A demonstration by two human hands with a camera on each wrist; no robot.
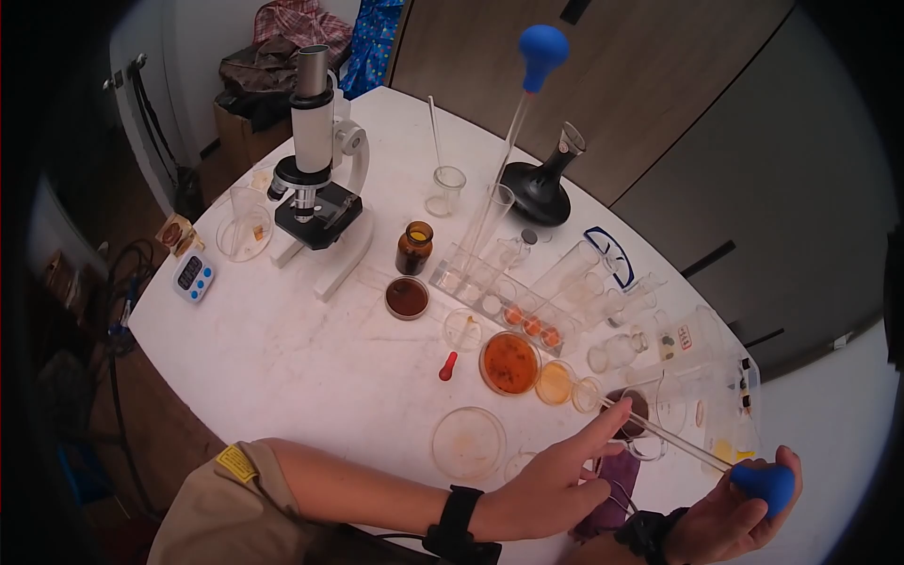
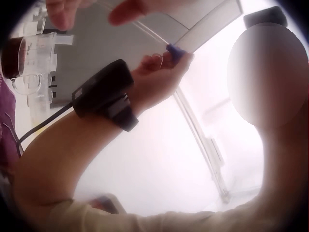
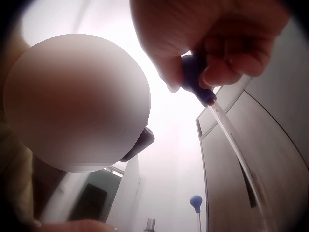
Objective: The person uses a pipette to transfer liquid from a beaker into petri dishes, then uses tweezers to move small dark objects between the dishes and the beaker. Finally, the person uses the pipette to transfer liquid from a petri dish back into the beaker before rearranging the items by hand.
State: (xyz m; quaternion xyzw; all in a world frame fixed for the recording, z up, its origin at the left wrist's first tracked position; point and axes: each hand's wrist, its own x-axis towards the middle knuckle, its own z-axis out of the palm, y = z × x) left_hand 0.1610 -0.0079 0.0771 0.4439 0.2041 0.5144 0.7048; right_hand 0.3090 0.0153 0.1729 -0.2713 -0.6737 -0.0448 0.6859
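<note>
In the head view my right hand point(image 1: 720, 527) curls round the blue bulb point(image 1: 765, 488) at the end of a long glass pipette point(image 1: 683, 443). The pipette slants up and left over a cup of dark liquid point(image 1: 623, 414), its far end near a small yellow dish point(image 1: 556, 383). My left hand point(image 1: 551, 485) reaches out with its index finger extended to the pipette; whether it touches the glass is unclear. In the right wrist view fingers of my right hand point(image 3: 217, 43) pinch the bulb point(image 3: 193, 72). The left wrist view shows blurred left fingers point(image 2: 94, 12) beside the pipette point(image 2: 149, 31).
A microscope point(image 1: 315, 179) and timer point(image 1: 194, 276) stand at the left. A test-tube rack point(image 1: 508, 306), brown bottle point(image 1: 414, 250), black flask point(image 1: 539, 191) and another blue-bulbed pipette point(image 1: 544, 56) are further back. Dishes, including an orange one point(image 1: 510, 363), lie near a red dropper bulb point(image 1: 448, 366).
</note>
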